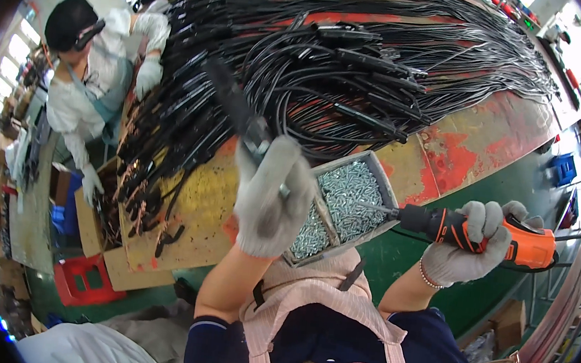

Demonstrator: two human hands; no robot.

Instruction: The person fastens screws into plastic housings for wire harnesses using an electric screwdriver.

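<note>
My left hand [271, 197], in a grey-white glove, is closed around a long black plastic part [235, 106] that points up and away over the table. The part is blurred, so its exact kind is unclear. My right hand [471, 248], also gloved, grips an orange and black power screwdriver [526, 245] held level. Its thin bit [375, 207] reaches left over a tray [390, 179] split by a divider. Small silver screws [350, 200] fill both compartments. The tray sits at the table's near edge, just right of my left hand.
Bundles of black cables [299, 88] with black housings cover much of the worn yellow and red table [461, 152]. At the left, a co-worker [95, 72] in white sleeves and gloves stands by the table. A red plastic stool [88, 281] and cardboard box [129, 271] are below.
</note>
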